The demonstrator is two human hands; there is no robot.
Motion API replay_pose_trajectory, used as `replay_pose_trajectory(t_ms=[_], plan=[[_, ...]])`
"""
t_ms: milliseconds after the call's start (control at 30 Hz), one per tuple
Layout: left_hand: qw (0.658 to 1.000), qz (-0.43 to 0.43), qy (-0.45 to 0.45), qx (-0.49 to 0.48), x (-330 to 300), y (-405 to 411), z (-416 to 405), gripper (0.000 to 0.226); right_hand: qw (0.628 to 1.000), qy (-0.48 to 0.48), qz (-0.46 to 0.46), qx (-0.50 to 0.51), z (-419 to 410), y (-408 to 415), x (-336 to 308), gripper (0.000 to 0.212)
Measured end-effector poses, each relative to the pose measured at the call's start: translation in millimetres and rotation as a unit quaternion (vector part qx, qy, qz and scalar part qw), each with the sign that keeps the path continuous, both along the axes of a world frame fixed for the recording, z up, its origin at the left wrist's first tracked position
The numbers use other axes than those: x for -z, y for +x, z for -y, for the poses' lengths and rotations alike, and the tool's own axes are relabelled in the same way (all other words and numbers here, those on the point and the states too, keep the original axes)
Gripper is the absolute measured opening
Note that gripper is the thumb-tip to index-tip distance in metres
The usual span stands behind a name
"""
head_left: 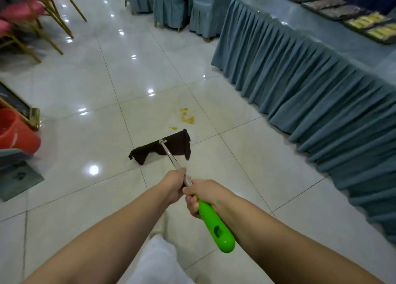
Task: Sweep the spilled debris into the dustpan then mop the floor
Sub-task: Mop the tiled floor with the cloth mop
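A flat mop lies on the glossy tiled floor, its dark cloth head (165, 147) just short of a yellow-orange stain (186, 117). A metal shaft (171, 156) runs from the head back to a bright green handle (216, 225). My left hand (174, 185) grips the metal shaft. Just behind it, my right hand (200, 194) grips the top of the green handle. No dustpan or broom is in sight.
A long table with a pleated blue skirt (300, 86) runs along the right, with trays of food on top. Blue-covered chairs (169, 7) stand at the back, red chairs with gold legs (32, 15) at upper left. A red bucket (17, 131) sits at the left edge.
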State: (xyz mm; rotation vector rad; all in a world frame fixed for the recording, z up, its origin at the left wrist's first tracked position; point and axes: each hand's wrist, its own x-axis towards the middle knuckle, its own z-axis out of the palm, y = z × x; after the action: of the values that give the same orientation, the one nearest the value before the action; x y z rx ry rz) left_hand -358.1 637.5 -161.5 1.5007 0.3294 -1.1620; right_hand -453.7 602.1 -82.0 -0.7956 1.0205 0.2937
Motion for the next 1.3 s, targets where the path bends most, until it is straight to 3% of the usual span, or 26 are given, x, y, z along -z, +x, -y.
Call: replay_pose_trajectory(t_ms=[200, 333, 567, 933, 1300], plan=[[0.999, -0.009, -0.019, 0.035, -9.0, 82.3, 46.0, 0.028, 0.999, -0.011, 0.006, 0.043, 36.4, 76.4, -14.3, 0.022], [0.998, -0.015, -0.027, 0.056, -16.2, 143.1, 69.0, 0.041, 0.997, -0.024, -0.008, 0.066, 53.1, 135.4, -22.2, 0.02], [0.993, -0.036, -0.019, 0.113, -18.0, 226.5, 94.6, 0.028, 0.994, -0.011, -0.032, 0.102, 70.5, 221.2, -23.4, 0.016], [0.985, -0.11, -0.008, 0.135, -3.6, 257.5, 113.0, 0.021, 0.982, 0.039, -0.122, 0.141, 97.1, 264.1, -21.4, 0.015], [0.984, -0.155, 0.006, 0.088, 3.8, 267.7, 147.3, 0.024, 0.987, 0.03, -0.123, 0.103, 133.2, 274.9, -14.2, 0.011]])
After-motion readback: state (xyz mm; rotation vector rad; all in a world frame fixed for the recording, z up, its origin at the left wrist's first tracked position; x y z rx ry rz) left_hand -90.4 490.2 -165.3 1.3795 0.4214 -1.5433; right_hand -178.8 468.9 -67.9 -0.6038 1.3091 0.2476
